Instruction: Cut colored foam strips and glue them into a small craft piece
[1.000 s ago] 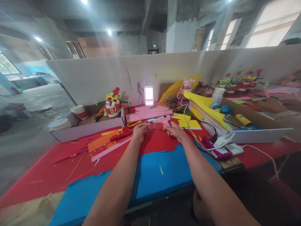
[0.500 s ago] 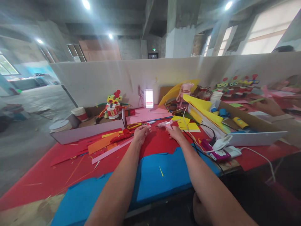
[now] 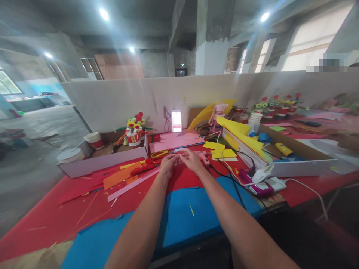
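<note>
My left hand is closed in a pinch on a small red piece, probably paper, over the red tabletop. My right hand meets it there, its fingertips pinching the same small piece, most of which the fingers hide. Just right of my right hand, a pink hot glue gun lies on the table with its black cord trailing right. Behind my left hand are yellow-handled scissors. Blue sheets lie under my forearms.
A paper-cup robot figure stands at a box on the left. Coloured paper strips lie left. On the right are a purple power strip, cables and a box of craft parts. A lit phone leans against the partition.
My right hand has let go of the hot glue gun, which now rests on the table. It has moved left to my left hand, and the fingertips meet at the small red piece.
</note>
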Action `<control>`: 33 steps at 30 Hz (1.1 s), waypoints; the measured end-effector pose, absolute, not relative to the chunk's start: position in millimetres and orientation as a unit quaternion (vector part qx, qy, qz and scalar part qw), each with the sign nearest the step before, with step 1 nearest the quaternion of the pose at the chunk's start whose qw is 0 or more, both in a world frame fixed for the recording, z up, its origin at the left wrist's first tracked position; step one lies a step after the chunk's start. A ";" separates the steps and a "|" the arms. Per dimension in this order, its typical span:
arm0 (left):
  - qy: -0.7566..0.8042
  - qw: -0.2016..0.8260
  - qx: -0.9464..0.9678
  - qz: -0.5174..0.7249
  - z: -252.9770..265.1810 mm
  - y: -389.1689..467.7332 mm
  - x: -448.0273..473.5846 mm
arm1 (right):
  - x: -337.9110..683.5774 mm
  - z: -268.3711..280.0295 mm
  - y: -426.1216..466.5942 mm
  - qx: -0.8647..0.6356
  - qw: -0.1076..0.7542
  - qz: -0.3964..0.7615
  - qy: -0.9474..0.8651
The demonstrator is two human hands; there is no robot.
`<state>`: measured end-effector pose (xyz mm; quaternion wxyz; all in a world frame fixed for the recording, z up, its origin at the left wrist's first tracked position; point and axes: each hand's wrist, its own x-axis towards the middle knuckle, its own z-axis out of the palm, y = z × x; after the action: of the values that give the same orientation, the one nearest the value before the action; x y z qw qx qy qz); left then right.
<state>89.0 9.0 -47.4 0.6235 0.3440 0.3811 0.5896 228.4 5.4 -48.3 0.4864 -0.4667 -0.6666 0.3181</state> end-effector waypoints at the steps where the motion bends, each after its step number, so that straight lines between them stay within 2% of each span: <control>1: 0.381 0.623 0.345 0.589 -47.7 9.1 89.1 | 222.2 -52.2 7.2 -0.420 0.509 0.375 -0.651; 5: 0.386 0.615 0.354 0.590 -49.3 10.7 88.6 | 216.6 -67.1 8.4 -0.330 0.541 0.528 -0.565; 9: 0.389 0.615 0.366 0.580 -49.6 11.0 89.1 | 221.7 -71.2 5.3 -0.309 0.549 0.584 -0.512; 13: 0.390 0.614 0.366 0.580 -48.4 9.1 90.7 | 221.2 -70.6 6.3 -0.313 0.576 0.573 -0.493; 26: 0.395 0.613 0.376 0.572 -48.3 4.9 95.2 | 220.9 -82.6 20.5 -0.342 0.588 0.483 -0.551; 33: 0.372 0.619 0.380 0.578 -47.3 2.5 96.4 | 224.3 -73.5 13.0 -0.359 0.575 0.487 -0.551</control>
<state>96.4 2.5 -47.3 0.6189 0.3804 0.3723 0.5777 224.3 13.0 -73.5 0.5750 -0.3591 -0.5505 0.4871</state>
